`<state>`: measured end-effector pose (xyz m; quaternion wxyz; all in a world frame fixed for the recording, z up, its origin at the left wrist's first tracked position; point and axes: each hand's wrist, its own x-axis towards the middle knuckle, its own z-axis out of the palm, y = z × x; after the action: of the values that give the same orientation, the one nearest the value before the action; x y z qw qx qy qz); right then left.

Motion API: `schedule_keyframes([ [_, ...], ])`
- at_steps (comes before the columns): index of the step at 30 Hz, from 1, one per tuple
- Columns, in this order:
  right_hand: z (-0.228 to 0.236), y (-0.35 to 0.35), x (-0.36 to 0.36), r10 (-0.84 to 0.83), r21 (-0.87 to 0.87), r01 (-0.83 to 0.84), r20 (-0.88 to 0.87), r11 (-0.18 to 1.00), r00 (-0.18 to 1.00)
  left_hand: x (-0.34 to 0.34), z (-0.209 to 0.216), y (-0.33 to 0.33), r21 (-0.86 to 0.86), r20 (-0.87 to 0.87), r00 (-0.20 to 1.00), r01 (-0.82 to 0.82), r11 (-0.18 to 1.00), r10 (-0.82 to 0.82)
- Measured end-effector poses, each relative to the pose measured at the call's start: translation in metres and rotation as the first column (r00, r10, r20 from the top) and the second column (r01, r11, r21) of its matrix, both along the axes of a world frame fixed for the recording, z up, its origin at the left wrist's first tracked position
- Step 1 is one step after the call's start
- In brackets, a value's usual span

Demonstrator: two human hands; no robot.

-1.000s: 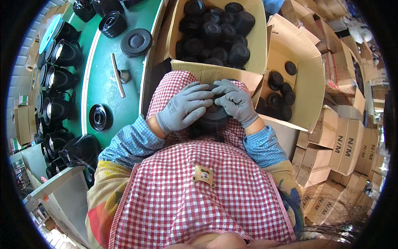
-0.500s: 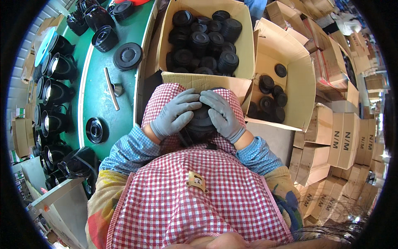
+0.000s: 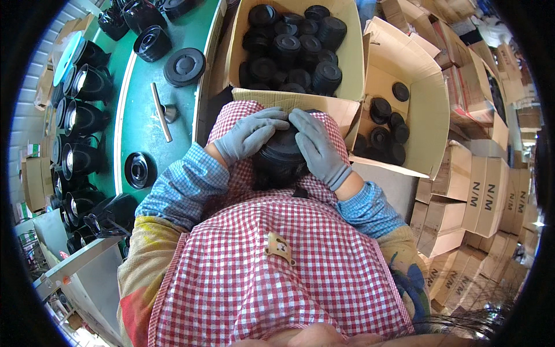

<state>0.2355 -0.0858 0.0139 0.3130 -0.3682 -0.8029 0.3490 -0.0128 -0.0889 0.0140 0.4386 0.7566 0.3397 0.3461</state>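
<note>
Both my hands wear grey gloves and press on a round black plastic part (image 3: 281, 157) resting on my lap over the red checked apron (image 3: 277, 254). My left hand (image 3: 250, 134) lies across the part's upper left side, fingers spread over its top. My right hand (image 3: 317, 148) covers its right side, fingers pointing up toward the box. The fingertips of the two hands nearly meet on top of the part.
A cardboard box (image 3: 352, 52) of several black round parts stands just ahead of my knees. A second open box (image 3: 428, 115) with black discs is to the right. A green bench (image 3: 139, 115) at left carries black housings, lids and a metal tool (image 3: 161, 104). Stacked cartons (image 3: 480, 196) fill the right.
The view has shifted slightly, so the boxes sit higher in the picture. My hands stay on the black part, with the fingers sliding a little further over its top.
</note>
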Motion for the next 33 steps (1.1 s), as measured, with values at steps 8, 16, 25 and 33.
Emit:
schedule_keyframes([
  [8,-0.005,0.018,0.020,0.025,0.055,-0.046,0.342,0.997,0.939,0.031,0.026,-0.047,0.267,-0.296,0.935,-0.118,0.956,0.198],
  [16,0.038,0.053,0.005,0.015,0.335,-0.117,0.293,0.935,0.956,0.004,0.005,-0.024,0.087,-0.152,0.986,-0.052,0.995,0.065],
  [25,0.031,0.047,-0.027,0.072,0.327,-0.243,0.457,0.913,0.886,0.008,0.008,-0.028,0.107,-0.099,0.994,-0.038,0.994,0.049],
  [33,0.030,0.007,-0.049,0.084,0.404,-0.273,0.426,0.873,0.901,0.022,-0.003,-0.038,0.177,-0.111,0.972,-0.184,0.967,0.206],
])
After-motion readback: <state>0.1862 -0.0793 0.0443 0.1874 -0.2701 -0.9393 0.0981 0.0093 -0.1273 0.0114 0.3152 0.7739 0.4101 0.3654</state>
